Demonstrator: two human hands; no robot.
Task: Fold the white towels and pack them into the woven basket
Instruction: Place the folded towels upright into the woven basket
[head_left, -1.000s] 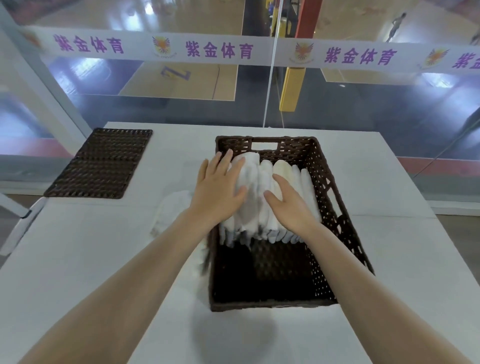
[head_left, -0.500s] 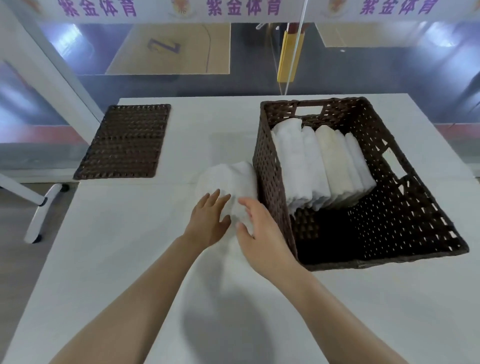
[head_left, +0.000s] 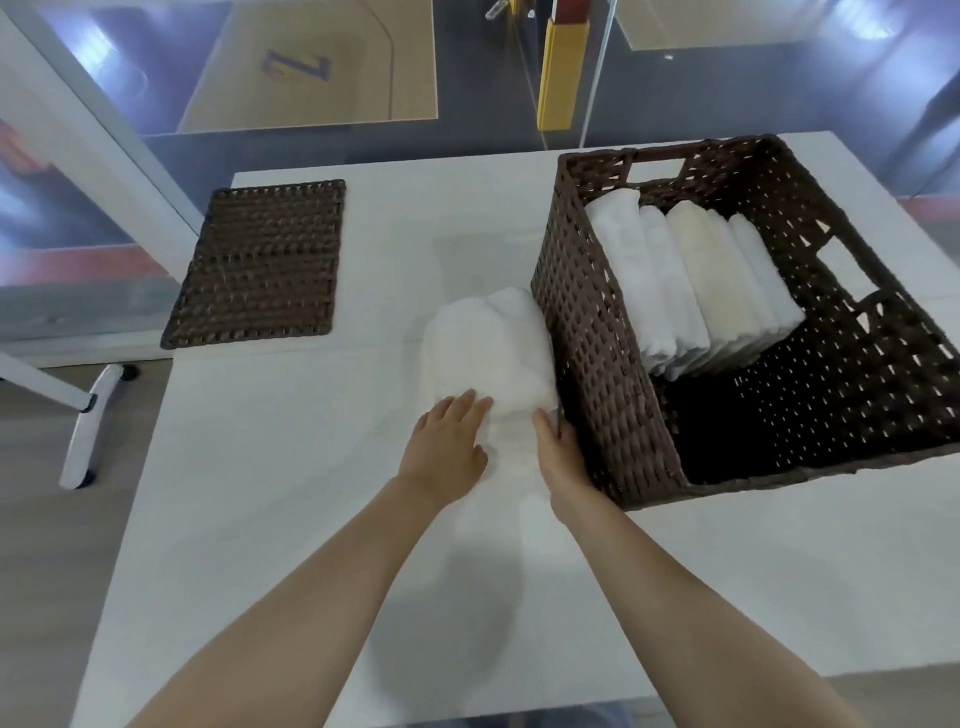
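A loose white towel lies in a heap on the white table, right against the left wall of the dark brown woven basket. Several folded white towels stand side by side in the basket's far half; its near half shows bare weave. My left hand rests with straight fingers on the heap's near left edge. My right hand touches the heap's near right edge, squeezed between towel and basket wall. Its fingertips are partly hidden by the cloth.
A dark woven mat lies flat at the table's far left. The white table stretches wide in front of me. A white stand's foot is on the floor beyond the left edge. Glass panels rise behind the table.
Both hands left the folded towels in the basket and moved left onto the loose towel beside it. The camera view has swung left and downward.
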